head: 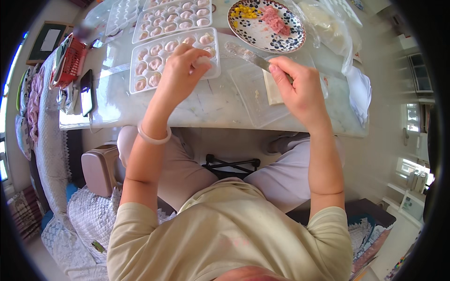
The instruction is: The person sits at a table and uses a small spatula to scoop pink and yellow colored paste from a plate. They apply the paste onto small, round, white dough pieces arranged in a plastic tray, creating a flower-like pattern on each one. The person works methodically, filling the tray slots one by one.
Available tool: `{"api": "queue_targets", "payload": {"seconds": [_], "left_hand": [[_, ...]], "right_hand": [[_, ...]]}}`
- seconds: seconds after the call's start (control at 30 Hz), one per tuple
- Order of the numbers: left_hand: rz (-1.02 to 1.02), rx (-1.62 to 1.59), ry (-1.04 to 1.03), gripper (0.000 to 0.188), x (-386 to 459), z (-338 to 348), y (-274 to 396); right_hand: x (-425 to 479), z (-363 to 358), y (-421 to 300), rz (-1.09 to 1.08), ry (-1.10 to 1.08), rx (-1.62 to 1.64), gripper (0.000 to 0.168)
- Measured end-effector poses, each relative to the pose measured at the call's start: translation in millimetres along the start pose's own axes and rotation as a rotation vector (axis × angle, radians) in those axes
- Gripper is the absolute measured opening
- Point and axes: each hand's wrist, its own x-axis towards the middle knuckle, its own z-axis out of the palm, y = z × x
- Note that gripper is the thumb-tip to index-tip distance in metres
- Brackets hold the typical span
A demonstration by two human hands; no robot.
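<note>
My left hand (186,73) pinches a small pale dumpling (201,62) over the right side of a clear plastic compartment tray (131,80). Filled dumplings (154,64) sit in many of that tray's cups. In my right hand (299,87) is a flat stick-like spreader (258,61), its far end coated with pale filling and pointing left. Just beyond it, a patterned oval plate (260,44) carries pink minced meat (274,20) and yellow corn kernels (246,12). Partly hidden under my right hand lies a stack of pale wrappers (272,92) on a clear plastic sheet (248,102).
Farther back are a second filled tray (168,17) and a tray with bare cups (122,14). A phone (86,92) and a red basket (72,59) are at the left. Plastic bags (327,24) and white paper (359,87) lie at the right. The table's front edge (218,128) crosses above my knees.
</note>
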Motion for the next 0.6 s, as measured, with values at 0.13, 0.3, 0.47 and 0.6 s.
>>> {"api": "queue_targets", "payload": {"seconds": [0.13,0.3,0.47,0.6], "left_hand": [[0.167,0.277,0.007,0.021,-3,13,-5],[0.055,0.215,0.049,0.022,-5,18,6],[0.015,0.37,0.049,0.017,-7,20,6],[0.109,0.408,0.061,0.014,-5,17,1]], "right_hand": [[-3,-10,-1,0.026,0.029,-0.034,0.013],[-9,-16,11,0.017,0.097,0.003,0.013],[-12,-24,14,0.042,0.054,-0.046,0.017],[-10,-27,8,0.019,0.085,-0.048,0.014]]}}
